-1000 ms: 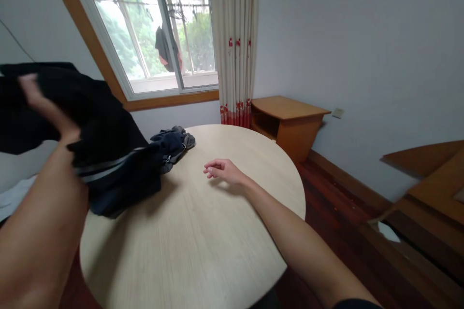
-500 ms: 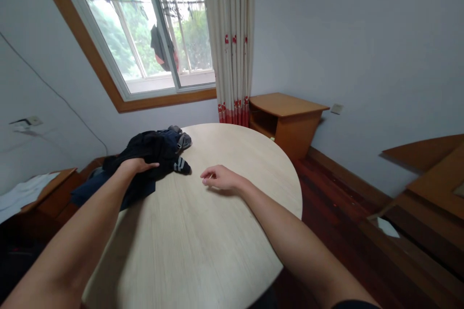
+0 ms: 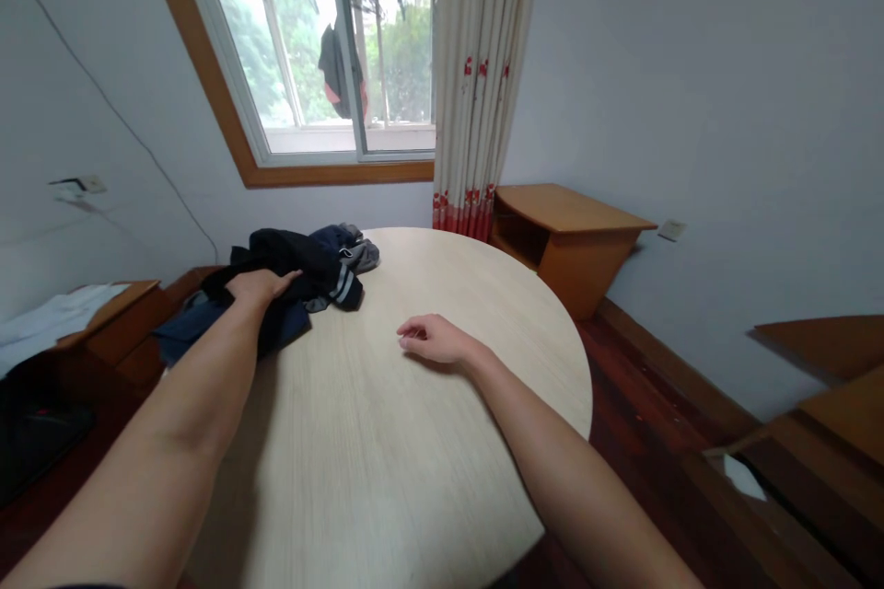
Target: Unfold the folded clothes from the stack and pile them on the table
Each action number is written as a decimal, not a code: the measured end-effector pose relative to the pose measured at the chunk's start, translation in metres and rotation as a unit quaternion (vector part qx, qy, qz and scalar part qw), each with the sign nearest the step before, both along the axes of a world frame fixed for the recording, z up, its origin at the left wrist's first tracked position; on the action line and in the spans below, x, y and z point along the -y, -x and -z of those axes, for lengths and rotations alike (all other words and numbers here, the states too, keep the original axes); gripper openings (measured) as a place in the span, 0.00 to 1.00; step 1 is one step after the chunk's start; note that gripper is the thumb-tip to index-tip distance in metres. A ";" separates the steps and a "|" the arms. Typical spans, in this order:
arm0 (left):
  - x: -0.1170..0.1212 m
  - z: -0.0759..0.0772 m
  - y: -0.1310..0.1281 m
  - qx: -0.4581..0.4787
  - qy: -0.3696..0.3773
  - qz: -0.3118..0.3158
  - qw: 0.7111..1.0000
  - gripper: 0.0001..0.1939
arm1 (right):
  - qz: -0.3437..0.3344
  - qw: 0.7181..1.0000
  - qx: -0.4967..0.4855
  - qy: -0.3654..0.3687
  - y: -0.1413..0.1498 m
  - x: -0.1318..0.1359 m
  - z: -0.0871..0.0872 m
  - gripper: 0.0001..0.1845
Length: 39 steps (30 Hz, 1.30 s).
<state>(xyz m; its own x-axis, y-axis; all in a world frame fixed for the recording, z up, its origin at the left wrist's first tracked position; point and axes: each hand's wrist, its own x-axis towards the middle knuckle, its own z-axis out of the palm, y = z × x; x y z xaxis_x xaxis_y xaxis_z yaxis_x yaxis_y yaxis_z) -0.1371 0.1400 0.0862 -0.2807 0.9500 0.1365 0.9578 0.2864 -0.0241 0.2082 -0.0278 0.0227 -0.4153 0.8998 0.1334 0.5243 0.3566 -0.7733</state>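
A heap of clothes lies at the far left of the round pale wooden table point(image 3: 387, 442). On top is a black garment point(image 3: 294, 250) whose cuff has light stripes; dark blue cloth point(image 3: 186, 327) and a grey piece point(image 3: 365, 254) show around it. My left hand point(image 3: 257, 285) presses into the black garment, thumb stretched to the right, its other fingers sunk in the folds and mostly hidden. Near the table's middle, my right hand point(image 3: 434, 338) rests on its side. Its fingers are loosely bent, with a gap to the thumb and nothing held.
An open-fronted wooden cabinet point(image 3: 573, 212) stands behind the table, beside a curtain point(image 3: 476, 64) and a window point(image 3: 310, 64). White cloth point(image 3: 62, 313) lies on low furniture at the left. Wooden furniture point(image 3: 843, 423) is on the right, above a dark red floor.
My left hand and the clothes heap have shifted slightly farther away across the table. The camera view has turned a little. My right hand stays in about the same place on the table.
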 end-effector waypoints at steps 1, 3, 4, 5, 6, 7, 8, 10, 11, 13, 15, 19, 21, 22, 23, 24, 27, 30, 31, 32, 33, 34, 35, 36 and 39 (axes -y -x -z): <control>0.007 0.005 -0.004 0.002 0.019 -0.002 1.000 0.49 | -0.001 1.000 0.000 -0.002 -0.001 -0.001 0.002 0.14; 0.030 0.018 -0.013 -0.017 0.022 0.030 0.999 0.45 | -0.001 1.000 -0.003 -0.002 -0.002 -0.003 0.005 0.14; 0.043 0.025 -0.017 -0.033 -0.005 0.064 0.997 0.43 | -0.002 1.000 -0.004 -0.001 -0.002 -0.003 0.006 0.15; 0.057 0.032 -0.020 -0.045 -0.029 0.086 0.995 0.40 | -0.004 1.000 -0.004 0.002 -0.001 -0.003 0.007 0.15; 0.071 0.039 -0.023 -0.047 -0.035 0.096 0.994 0.39 | -0.006 1.000 -0.005 0.006 -0.001 -0.003 0.008 0.15; 0.083 0.046 -0.026 -0.041 -0.013 0.099 0.994 0.41 | -0.007 1.000 -0.006 0.010 0.000 -0.003 0.009 0.15; 0.092 0.051 -0.028 -0.036 -0.001 0.095 0.995 0.42 | -0.007 1.000 -0.007 0.014 0.001 -0.004 0.010 0.15; 0.101 0.058 -0.032 -0.025 -0.005 0.086 0.996 0.42 | -0.006 1.000 -0.010 0.012 0.002 -0.004 0.013 0.15; 0.101 0.060 -0.033 -0.016 -0.004 0.082 0.996 0.42 | -0.006 1.000 -0.011 0.009 0.003 -0.005 0.014 0.15; 0.092 0.062 -0.035 0.005 -0.001 0.065 0.998 0.40 | -0.008 1.000 -0.010 0.004 0.003 -0.007 0.018 0.16; 0.078 0.063 -0.035 0.022 -0.003 0.044 0.999 0.37 | -0.010 1.000 -0.010 0.007 0.002 -0.008 0.020 0.17; 0.062 0.063 -0.040 0.039 -0.010 0.029 0.999 0.34 | -0.015 0.999 -0.008 0.030 0.001 -0.009 0.020 0.20; 0.067 0.065 -0.051 0.044 0.000 0.027 0.999 0.35 | -0.017 0.999 -0.009 0.035 0.001 -0.009 0.019 0.22; 0.072 0.068 -0.060 0.048 0.009 0.029 0.998 0.36 | -0.017 0.999 -0.008 0.035 0.001 -0.010 0.019 0.23; 0.079 0.071 -0.072 0.059 0.022 0.049 0.997 0.38 | -0.015 0.999 -0.004 0.035 0.001 -0.010 0.019 0.24; 0.087 0.076 -0.085 0.085 0.056 0.089 0.991 0.38 | -0.014 0.999 0.001 0.034 0.001 -0.011 0.020 0.25; 0.109 0.090 -0.125 0.138 0.063 0.166 0.974 0.38 | -0.005 0.999 0.013 0.038 0.000 -0.014 0.025 0.28; 0.116 0.093 -0.153 0.139 0.049 0.166 0.975 0.35 | 0.008 0.999 0.016 0.050 -0.002 -0.018 0.028 0.31; 0.115 0.092 -0.158 0.137 0.045 0.160 0.977 0.34 | 0.011 0.998 0.020 0.051 -0.002 -0.018 0.029 0.31; 0.113 0.089 -0.162 0.134 0.039 0.157 0.978 0.34 | 0.014 0.998 0.024 0.050 -0.001 -0.019 0.029 0.31; 0.109 0.086 -0.164 0.129 0.033 0.156 0.979 0.33 | 0.019 0.998 0.028 0.045 -0.001 -0.019 0.029 0.31; 0.104 0.083 -0.166 0.125 0.027 0.157 0.979 0.32 | 0.023 0.998 0.032 0.040 0.000 -0.019 0.029 0.30; 0.098 0.080 -0.166 0.120 0.022 0.158 0.980 0.31 | 0.027 0.998 0.033 0.035 0.001 -0.018 0.029 0.30; 0.091 0.078 -0.165 0.117 0.018 0.159 0.980 0.30 | 0.031 0.999 0.030 0.032 0.003 -0.017 0.029 0.29; 0.066 0.076 -0.159 0.111 0.008 0.149 0.983 0.27 | 0.036 0.999 0.006 0.032 0.005 -0.013 0.029 0.27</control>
